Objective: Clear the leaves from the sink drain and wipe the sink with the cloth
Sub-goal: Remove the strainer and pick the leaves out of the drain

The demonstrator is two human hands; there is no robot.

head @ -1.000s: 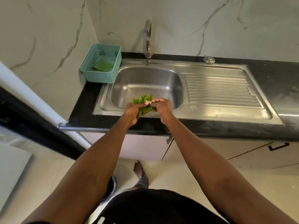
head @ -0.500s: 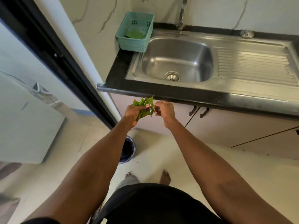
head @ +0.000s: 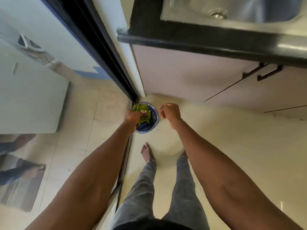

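Cream floor tiles fill most of the view, with the black counter edge and the steel sink at the top right, its drain blurred. Below the cabinet corner stands a small blue bin. The left hand grips a bunch of green leaves directly over the bin's mouth. The right hand hovers just beside the bin, fingers curled into a loose fist and holding nothing. Bare feet stand on the tiles below
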